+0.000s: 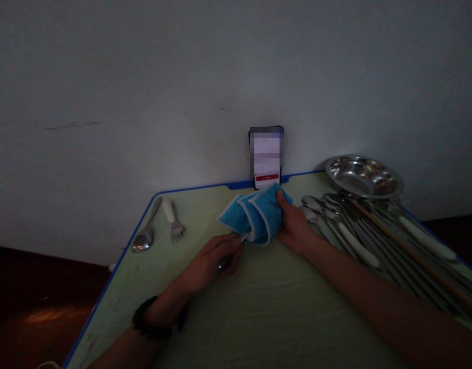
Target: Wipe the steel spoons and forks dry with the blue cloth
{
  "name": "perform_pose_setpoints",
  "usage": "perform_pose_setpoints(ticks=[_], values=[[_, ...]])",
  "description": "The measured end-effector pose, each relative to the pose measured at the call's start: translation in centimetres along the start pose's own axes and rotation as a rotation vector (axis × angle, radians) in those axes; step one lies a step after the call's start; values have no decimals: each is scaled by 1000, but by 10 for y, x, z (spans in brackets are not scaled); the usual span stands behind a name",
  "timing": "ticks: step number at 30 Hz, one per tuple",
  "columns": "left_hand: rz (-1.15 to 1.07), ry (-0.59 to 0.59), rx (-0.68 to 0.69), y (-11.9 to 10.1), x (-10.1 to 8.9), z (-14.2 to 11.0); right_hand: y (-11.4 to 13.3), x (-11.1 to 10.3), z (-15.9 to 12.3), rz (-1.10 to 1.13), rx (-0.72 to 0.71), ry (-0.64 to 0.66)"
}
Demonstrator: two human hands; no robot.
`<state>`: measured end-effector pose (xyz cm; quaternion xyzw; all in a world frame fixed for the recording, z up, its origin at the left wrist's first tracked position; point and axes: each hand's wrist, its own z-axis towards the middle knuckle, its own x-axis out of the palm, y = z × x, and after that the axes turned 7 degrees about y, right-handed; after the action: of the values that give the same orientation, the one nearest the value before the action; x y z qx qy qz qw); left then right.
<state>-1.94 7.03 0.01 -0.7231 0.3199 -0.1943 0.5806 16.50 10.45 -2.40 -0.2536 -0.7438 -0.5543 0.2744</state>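
Over the middle of the table, my right hand (293,220) grips a folded blue cloth (264,218) with pale edging, its thumb pressed on top. Close by on the left, my left hand (220,253) is closed around a shiny metal utensil (243,237). One end of the utensil enters the folds of the cloth, and another bit of metal shows below my fingers. Most of it is hidden, so its kind is unclear. At the table's left side lie a metal spoon (143,240) and a fork (173,220) with a white handle.
A phone (267,159) leans upright against the wall at the table's back edge. On the right, many pieces of cutlery (355,241) lie in a spread pile under my right forearm, with a shallow metal bowl (362,177) behind them. The table (236,318) has a blue rim.
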Motion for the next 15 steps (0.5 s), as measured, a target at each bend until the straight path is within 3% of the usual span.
perform_pose_setpoints(ticks=[5,12,15], values=[[106,19,-10,-1,4,-1,-1,3,0,-30,-54,-50],[-1,-12,-70,6,16,-16,2,-2,0,52,-79,-172],[25,-77,-67,7,22,-26,7,-3,-3,155,-21,-95]])
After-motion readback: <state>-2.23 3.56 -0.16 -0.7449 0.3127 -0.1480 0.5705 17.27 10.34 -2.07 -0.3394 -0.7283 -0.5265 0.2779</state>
